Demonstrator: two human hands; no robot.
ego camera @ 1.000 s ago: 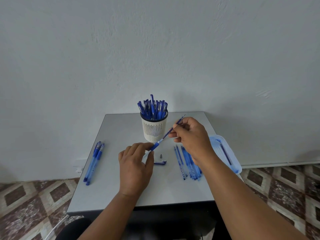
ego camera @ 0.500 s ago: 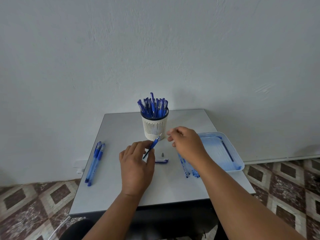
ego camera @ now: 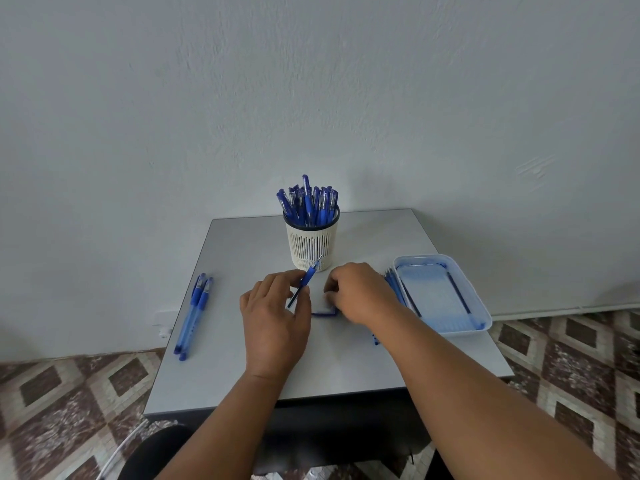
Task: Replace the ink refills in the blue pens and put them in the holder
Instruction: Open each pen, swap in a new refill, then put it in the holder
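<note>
My left hand (ego camera: 277,317) grips a blue pen barrel (ego camera: 304,281) with its point aimed up and right, toward the holder. The white slotted holder (ego camera: 311,245) stands at the back of the table, full of several blue pens (ego camera: 308,206). My right hand (ego camera: 360,292) rests fingers-down on the table just right of the barrel, its fingertips curled together. What lies under them is hidden. A blue pen cap (ego camera: 323,314) lies below those fingertips. Loose refills (ego camera: 393,284) show beside my right wrist, mostly covered by the arm.
A pale blue tray (ego camera: 483,303) sits at the table's right edge with a dark refill (ego camera: 459,292) inside. A few blue pens (ego camera: 194,313) lie together near the left edge. Grey table (ego camera: 242,258); patterned floor tiles all around.
My right hand let go of the refill, which now sits down inside the barrel, and dropped to the table beside the cap. My left hand kept the barrel in place.
</note>
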